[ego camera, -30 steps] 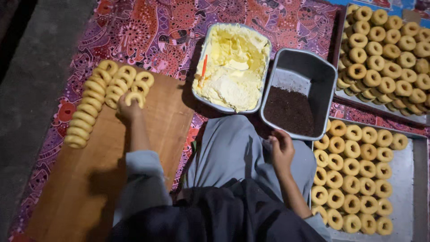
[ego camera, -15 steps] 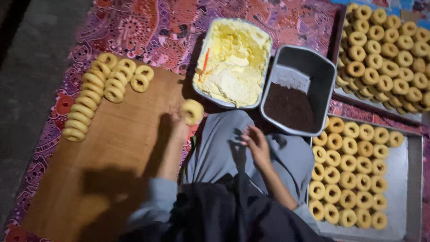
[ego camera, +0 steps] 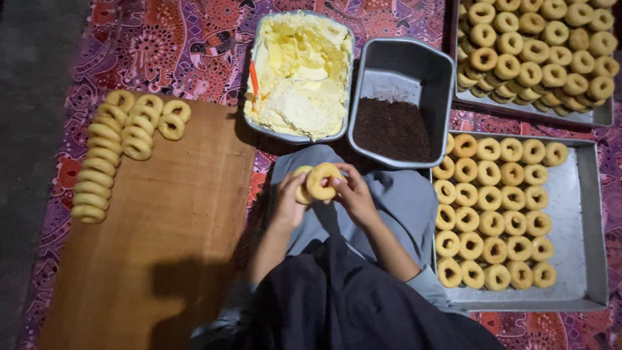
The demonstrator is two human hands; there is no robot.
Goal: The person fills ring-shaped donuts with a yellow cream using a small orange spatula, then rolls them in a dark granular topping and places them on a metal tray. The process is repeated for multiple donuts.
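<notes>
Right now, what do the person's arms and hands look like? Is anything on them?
Both hands are bare: no gloves, and I can see no rings or watch. The left hand and right hand lead to bare forearms. Grey-blue sleeves are pushed up near the elbows, next to dark clothing.

Home food-making spot, floor level — small-batch doughnut work. Evidence: patterned red-purple floor cloth (ego camera: 162,39) spread over bare dark ground; wooden board (ego camera: 168,233) with ring doughnuts (ego camera: 120,146) stacked at its far left corner; two metal trays (ego camera: 583,214) of rings; tub of yellow cream (ego camera: 298,71); metal pan of dark sprinkles (ego camera: 395,126) — person seated on the cloth.
</notes>
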